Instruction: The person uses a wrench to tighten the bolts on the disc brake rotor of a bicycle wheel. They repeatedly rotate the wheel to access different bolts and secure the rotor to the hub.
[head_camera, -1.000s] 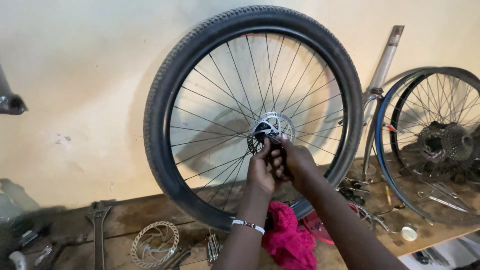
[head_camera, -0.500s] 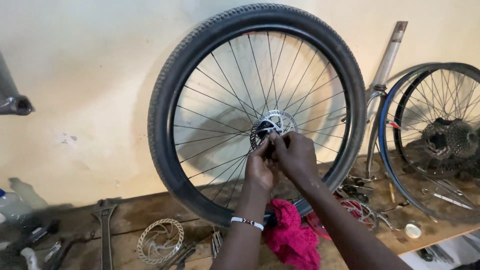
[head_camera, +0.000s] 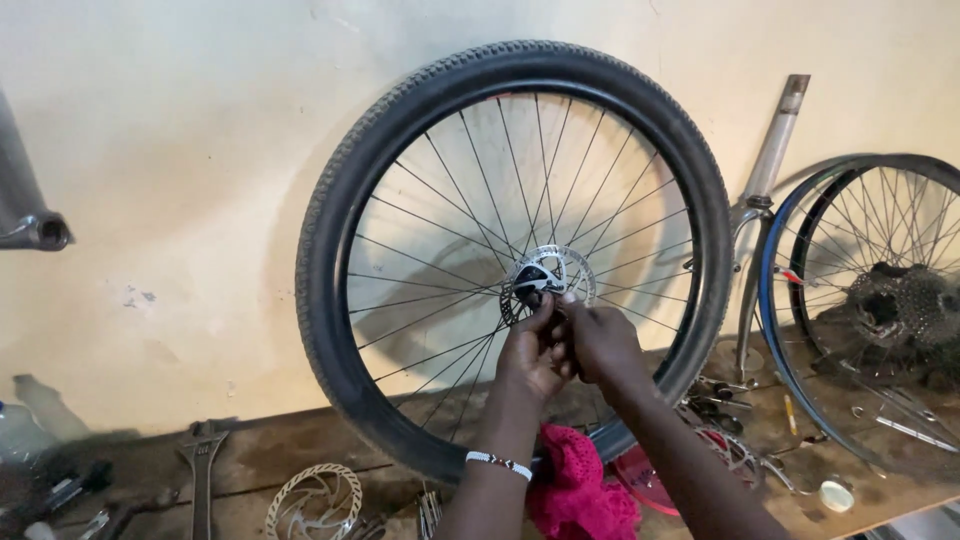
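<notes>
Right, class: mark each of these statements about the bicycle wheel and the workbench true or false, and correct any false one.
1. Both hands are at the hub of the big wheel. True: the left hand and right hand meet at the disc rotor.
2. The big wheel lies flat on the bench. False: it stands upright against the wall.
3. A pink cloth lies below the hands. True.
4. The left wrist is bare. False: it wears a beaded bracelet.
5. A loose rotor lies on the bench. True.
6. No other wheel is in view. False: a second wheel stands to the right.
</notes>
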